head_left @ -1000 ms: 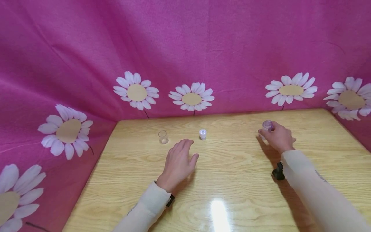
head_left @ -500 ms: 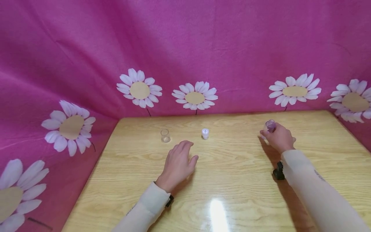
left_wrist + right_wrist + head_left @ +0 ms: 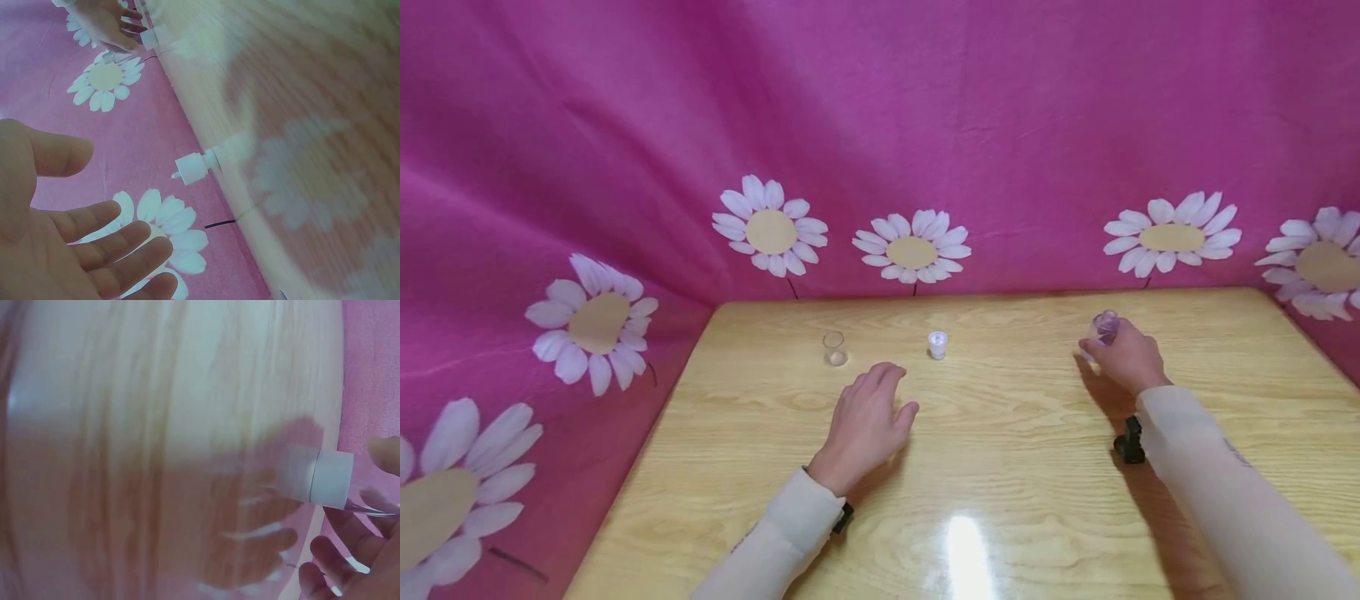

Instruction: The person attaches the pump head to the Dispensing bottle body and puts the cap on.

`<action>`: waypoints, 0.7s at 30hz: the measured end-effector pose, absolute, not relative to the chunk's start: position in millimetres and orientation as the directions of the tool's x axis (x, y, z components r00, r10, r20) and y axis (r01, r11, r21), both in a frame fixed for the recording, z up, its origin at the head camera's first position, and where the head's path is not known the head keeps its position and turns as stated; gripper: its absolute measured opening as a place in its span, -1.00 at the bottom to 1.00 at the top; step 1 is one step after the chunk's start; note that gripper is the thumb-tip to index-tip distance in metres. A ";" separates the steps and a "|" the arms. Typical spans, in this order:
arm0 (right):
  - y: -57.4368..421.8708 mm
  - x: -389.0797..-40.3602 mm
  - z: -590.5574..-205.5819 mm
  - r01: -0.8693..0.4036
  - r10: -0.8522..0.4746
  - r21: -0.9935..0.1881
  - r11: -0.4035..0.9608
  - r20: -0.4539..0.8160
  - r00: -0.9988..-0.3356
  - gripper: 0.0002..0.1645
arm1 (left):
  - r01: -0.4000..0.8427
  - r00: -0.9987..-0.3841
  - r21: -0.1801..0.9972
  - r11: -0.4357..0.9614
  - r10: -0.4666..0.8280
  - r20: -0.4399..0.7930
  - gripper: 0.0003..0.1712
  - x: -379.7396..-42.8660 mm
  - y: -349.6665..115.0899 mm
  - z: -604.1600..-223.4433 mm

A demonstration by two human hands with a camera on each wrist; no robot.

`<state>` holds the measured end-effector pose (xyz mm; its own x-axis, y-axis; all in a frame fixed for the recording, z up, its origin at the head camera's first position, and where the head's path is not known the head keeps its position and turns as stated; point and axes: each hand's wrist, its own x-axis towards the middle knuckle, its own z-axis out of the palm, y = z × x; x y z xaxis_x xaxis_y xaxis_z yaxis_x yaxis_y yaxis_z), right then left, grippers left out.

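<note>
In the head view, my right hand (image 3: 1127,354) holds a small clear, purple-tinted piece (image 3: 1105,323) near the back right of the table, thumb on its left side and fingers on its right. The right wrist view shows a white cylinder (image 3: 332,478) standing on the table under that clear piece. My left hand (image 3: 863,425) hovers over the middle of the table with relaxed, spread fingers and nothing in them. Just beyond it stand a clear glass cup (image 3: 835,349) and a small white piece (image 3: 937,344), which has a narrow foot and a pointed tip in the left wrist view.
The light wooden table (image 3: 1000,450) meets a pink cloth (image 3: 1030,150) with white daisies at its back and sides. A bright light reflection lies on the table's front part. Each wrist carries a small black device.
The head view has shifted slightly, so the cup, the white piece and the cloth appear a little further right. Both hands keep nearly the same pose.
</note>
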<state>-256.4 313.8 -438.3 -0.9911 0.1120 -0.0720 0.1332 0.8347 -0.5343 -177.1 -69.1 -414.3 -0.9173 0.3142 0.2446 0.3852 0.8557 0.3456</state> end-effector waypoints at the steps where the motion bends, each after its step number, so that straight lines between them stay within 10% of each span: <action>1: 314.0 -256.3 -438.1 0.126 0.105 -0.538 0.833 -0.069 -0.992 -0.29 | 0.384 -0.918 0.346 0.856 0.314 0.241 -0.47 -177.1 -69.0 -414.3; 21: 294.9 -252.5 -431.5 -0.014 -0.023 -0.576 0.817 -0.009 -1.000 -0.39 | 0.392 -0.913 0.323 0.861 0.321 0.253 -0.47 -175.8 -75.0 -412.7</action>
<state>-252.5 294.9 -431.5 -0.9997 -0.0231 -0.0086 -0.0139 0.8171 -0.5763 -175.8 -75.0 -412.7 -0.9127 0.3205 0.2534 0.3922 0.8612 0.3234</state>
